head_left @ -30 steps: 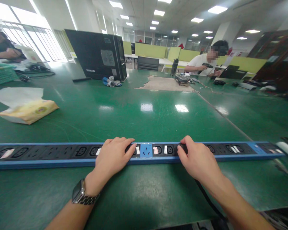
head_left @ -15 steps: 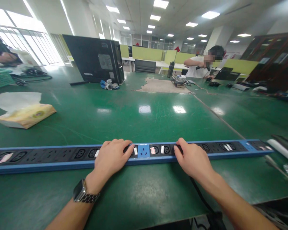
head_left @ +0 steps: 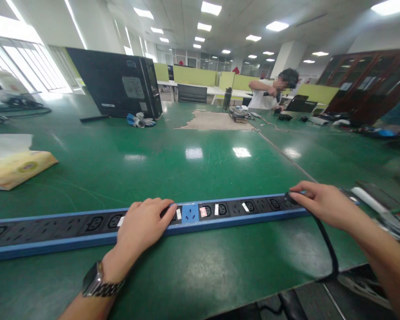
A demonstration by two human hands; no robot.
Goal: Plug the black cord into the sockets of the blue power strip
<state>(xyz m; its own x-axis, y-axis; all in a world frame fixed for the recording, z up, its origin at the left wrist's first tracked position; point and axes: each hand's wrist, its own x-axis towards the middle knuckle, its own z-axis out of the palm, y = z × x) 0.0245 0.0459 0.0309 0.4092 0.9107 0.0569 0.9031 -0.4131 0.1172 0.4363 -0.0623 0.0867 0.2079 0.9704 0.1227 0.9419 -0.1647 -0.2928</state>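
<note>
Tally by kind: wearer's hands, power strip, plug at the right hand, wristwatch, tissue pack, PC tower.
Hands: 2 (left hand, right hand)
Power strip: 1
Plug: 1
Watch: 1
Tissue pack: 1
PC tower: 1
Total: 7

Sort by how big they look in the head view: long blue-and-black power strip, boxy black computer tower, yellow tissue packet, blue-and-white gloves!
1. Power strip, helped by being near
2. Computer tower
3. Tissue packet
4. Gloves

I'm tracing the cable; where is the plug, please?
In the head view, the plug is in the right hand, at the right part of the power strip.
</note>
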